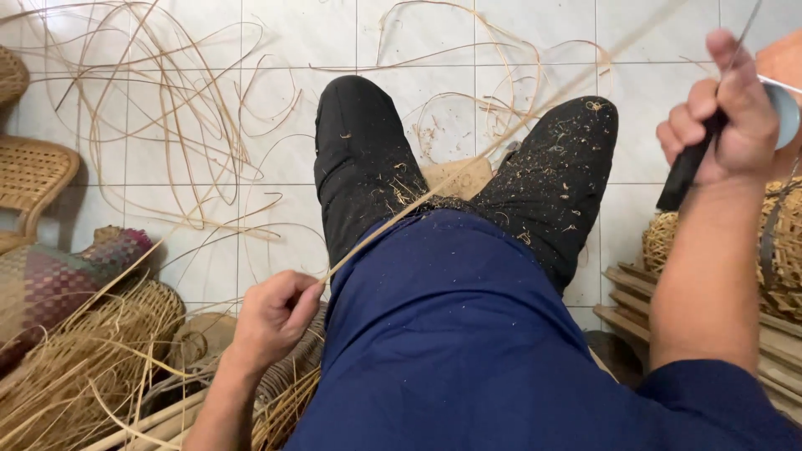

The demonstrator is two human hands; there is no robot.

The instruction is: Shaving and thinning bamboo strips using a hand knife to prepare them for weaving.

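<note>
Rattan strip stretched tight across lap, from left hand up to right. Left hand pinches strip end, fingers closed. Right hand fist shut round dark knife handle. Strip could snap if pulled hard. Blade could slip, nick leg. Loose strips on floor.

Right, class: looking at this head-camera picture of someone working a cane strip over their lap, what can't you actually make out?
- Tool in the right hand: only a dark handle shows; fingers cover the working end.
- Far end of the cane strip: motion-blurred, runs off the top edge.
- Near end of the strip: hidden in the left hand.
- Woven basket at right: cut off by the edge and forearm.
- Feet: hidden behind the knees.
</note>
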